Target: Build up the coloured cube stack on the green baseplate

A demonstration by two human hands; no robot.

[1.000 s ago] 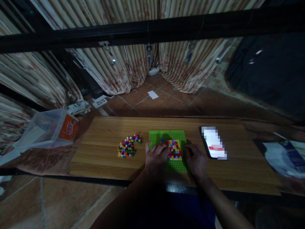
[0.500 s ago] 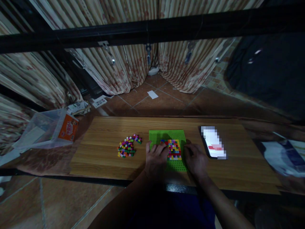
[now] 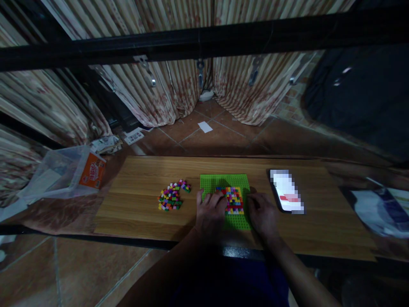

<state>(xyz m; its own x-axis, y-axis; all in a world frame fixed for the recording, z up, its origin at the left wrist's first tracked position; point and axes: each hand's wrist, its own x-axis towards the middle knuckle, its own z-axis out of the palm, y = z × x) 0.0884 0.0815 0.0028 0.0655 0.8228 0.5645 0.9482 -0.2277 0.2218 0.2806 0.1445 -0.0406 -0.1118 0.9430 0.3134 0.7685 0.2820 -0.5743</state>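
Observation:
A green studded baseplate (image 3: pixel 223 180) lies on the wooden table, with a patch of multicoloured toy bricks (image 3: pixel 234 200) set in rows on its middle. My left hand (image 3: pixel 210 212) rests over the plate's left half, fingers curled and closed at the left side of the brick patch. Whatever is under those fingertips is hidden. At the plate's right edge, my right hand (image 3: pixel 263 215) is closed, thumb and fingers pinched together against the rim. Left of the plate sits a loose pile of small coloured bricks (image 3: pixel 170 197).
A phone (image 3: pixel 286 191) with a lit, blurred screen lies on the table (image 3: pixel 128 200) to the right. Beyond the left end stands a clear plastic bin (image 3: pixel 60 170) with an orange label. A white and blue bag (image 3: pixel 380 213) is off the right end. Striped curtains (image 3: pixel 172 94) hang behind.

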